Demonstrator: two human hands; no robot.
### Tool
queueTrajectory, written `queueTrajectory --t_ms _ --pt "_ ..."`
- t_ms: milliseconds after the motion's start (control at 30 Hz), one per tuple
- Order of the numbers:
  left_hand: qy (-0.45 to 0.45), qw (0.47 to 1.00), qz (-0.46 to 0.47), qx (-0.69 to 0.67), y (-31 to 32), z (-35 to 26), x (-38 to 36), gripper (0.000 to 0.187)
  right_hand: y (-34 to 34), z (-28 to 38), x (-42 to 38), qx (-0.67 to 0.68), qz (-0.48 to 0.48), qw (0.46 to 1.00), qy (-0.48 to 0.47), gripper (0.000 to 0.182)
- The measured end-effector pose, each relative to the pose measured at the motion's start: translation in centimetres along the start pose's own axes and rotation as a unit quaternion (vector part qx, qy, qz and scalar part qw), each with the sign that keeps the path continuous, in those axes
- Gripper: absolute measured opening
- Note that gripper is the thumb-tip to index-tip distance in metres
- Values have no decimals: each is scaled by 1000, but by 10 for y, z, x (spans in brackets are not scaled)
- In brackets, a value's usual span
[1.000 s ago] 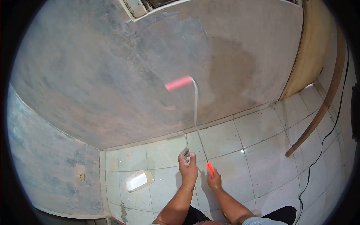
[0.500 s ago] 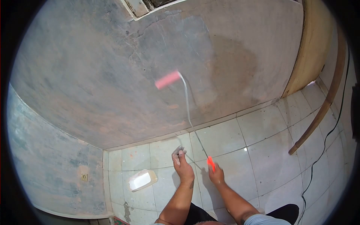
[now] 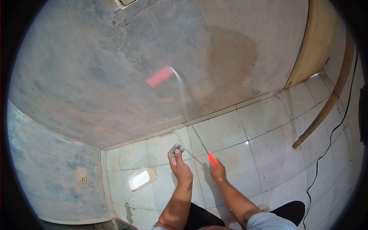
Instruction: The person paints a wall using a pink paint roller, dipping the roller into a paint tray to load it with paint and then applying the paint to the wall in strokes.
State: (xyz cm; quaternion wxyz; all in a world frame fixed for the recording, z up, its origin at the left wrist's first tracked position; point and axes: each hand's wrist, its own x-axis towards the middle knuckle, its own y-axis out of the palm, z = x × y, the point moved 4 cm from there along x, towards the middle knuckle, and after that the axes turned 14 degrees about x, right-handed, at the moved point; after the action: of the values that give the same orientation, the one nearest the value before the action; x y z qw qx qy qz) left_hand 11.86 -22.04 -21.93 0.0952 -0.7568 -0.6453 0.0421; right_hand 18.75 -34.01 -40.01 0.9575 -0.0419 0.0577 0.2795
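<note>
My right hand [image 3: 218,171] is closed around the orange handle [image 3: 212,160] of a paint roller. Its long thin metal rod runs up and away to a pink roller sleeve [image 3: 160,76], which overlaps the grey wall [image 3: 126,92] and is blurred by motion. To the left, over the floor tiles, my left hand [image 3: 180,165] is raised with fingers curled in toward the thumb. Whitish-grey residue coats those fingers, and no tool shows in them. A pale plastic container [image 3: 152,175] with white contents sits on the floor left of this hand.
Pale tiles [image 3: 226,132] meet the patchy wall, which bears a large damp-looking stain [image 3: 232,57]. At the right are a curved wooden strip [image 3: 324,119] and a dark cable [image 3: 319,161]. A wall socket [image 3: 83,179] is on the left wall.
The roller sleeve has shifted left and slightly up across the wall in view. Both hands and the surroundings appear a little farther left and higher as the camera view shifted.
</note>
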Motion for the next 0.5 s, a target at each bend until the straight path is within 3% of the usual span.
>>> queueTrajectory --t_ms 100,233,300,367,500 --pt "-14 1000 18 14 -5 4 1 30 -40 -99 -69 -81 -4 987 138 33" --pt "-29 999 33 -4 1 1 -5 29 -13 -39 -54 2 20 996 84 31" --pt "-26 998 54 -15 13 1 -5 29 8 7 -25 13 -1 1000 -17 30" --pt "-35 997 66 -23 21 2 -7 28 15 43 6 9 18 999 -44 29" --pt "-24 997 78 -5 36 9 -4 29 -26 -3 -4 -21 6 1000 12 28"
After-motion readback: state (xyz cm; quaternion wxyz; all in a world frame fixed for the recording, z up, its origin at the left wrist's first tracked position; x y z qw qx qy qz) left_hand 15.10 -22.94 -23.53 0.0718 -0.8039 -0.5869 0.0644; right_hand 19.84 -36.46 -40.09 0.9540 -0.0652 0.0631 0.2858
